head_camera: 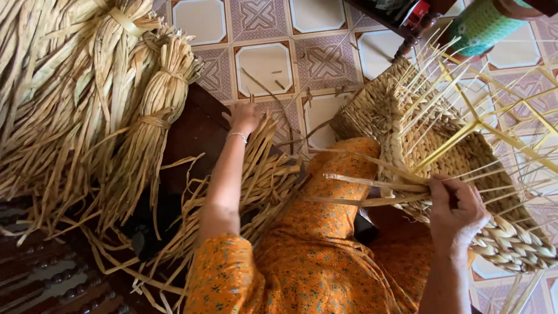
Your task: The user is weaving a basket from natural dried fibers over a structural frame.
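Note:
A half-woven straw basket on a yellow frame rests on my lap, with loose strands sticking out. My right hand grips the basket's woven edge and several strands near it. My left hand, with a bracelet at the wrist, reaches out to a loose pile of dried straw strips beside my leg; its fingers are on the far end of the pile, and I cannot tell if they hold a strip. I wear an orange flowered dress.
Big tied bundles of dried straw fill the left side, over a dark wooden bench. The floor is patterned tile. A dark furniture leg and a green knitted object sit at the top right.

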